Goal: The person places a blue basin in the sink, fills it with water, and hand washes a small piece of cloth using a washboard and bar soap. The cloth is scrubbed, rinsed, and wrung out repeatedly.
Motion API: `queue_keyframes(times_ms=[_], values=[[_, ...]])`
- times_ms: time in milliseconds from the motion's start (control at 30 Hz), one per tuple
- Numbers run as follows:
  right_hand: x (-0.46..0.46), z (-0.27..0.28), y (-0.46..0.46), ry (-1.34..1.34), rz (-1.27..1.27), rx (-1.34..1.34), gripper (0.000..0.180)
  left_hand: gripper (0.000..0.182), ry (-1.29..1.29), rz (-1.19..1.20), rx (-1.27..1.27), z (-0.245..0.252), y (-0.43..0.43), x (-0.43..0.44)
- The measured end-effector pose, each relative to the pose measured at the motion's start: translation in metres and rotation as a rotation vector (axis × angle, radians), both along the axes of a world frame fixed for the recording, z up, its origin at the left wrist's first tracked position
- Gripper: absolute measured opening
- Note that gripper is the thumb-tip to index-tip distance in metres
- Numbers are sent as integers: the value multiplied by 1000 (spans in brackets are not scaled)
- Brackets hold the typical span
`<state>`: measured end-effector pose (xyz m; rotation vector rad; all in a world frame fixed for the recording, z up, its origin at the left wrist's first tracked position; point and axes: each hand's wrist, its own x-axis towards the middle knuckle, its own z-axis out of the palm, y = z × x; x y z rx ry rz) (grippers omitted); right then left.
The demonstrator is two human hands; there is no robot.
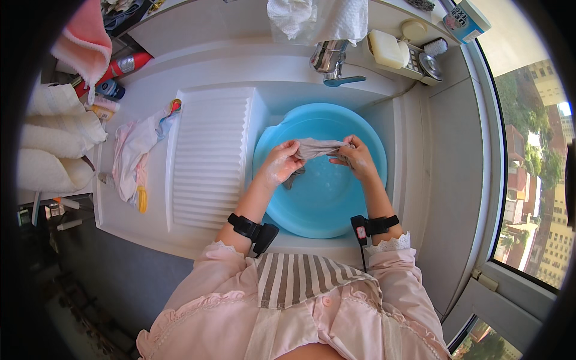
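A wet grey-brown cloth [320, 147] is stretched between my two hands above a blue plastic basin [324, 220]. My left hand [284, 163] pinches one end, with suds on the palm and wrist. At the other end, my right hand [356, 158] grips a bunched part of it. Below my left hand hangs a darker grey piece of cloth [293, 178]; whether it belongs to the same cloth, I cannot tell. The basin stands in a white laundry sink [270, 101], partly under a chrome faucet [327, 58] with a blue-grey lever.
Left of the basin lies a ribbed washboard [207, 157], and beyond it a crumpled pastel cloth [130, 157]. Towels [58, 135] hang at the far left. A soap rack [400, 63] with a soap bar stands behind right, near a tub of cleaner [465, 21]. A window borders the right side.
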<state>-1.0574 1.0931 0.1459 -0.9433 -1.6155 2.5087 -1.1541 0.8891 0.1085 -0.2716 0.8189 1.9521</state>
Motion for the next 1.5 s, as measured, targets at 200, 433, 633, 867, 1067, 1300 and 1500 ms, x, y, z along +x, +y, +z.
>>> queue_keyframes(times_ms=[200,433,633,867,1067,1300,1500], values=[[2,20,-77,299,217,767,9,29,38,137,-342,-4,19,5],[-28,-15,-65,-215,12,966,31,29,-38,0,-201,32,45,60],[-1,-19,-116,132,58,1266,33,27,-153,234,-485,-19,35,36],[0,-20,-111,144,18,1204,31,27,-162,103,-339,-24,34,60],[-16,-83,-40,-255,248,1120,39,21,-213,-260,-181,-14,37,45],[-44,-130,1,-217,294,1102,33,53,-428,540,-300,-77,48,-3],[-20,-161,-49,-64,754,1757,45,44,-454,447,-457,-72,42,20]])
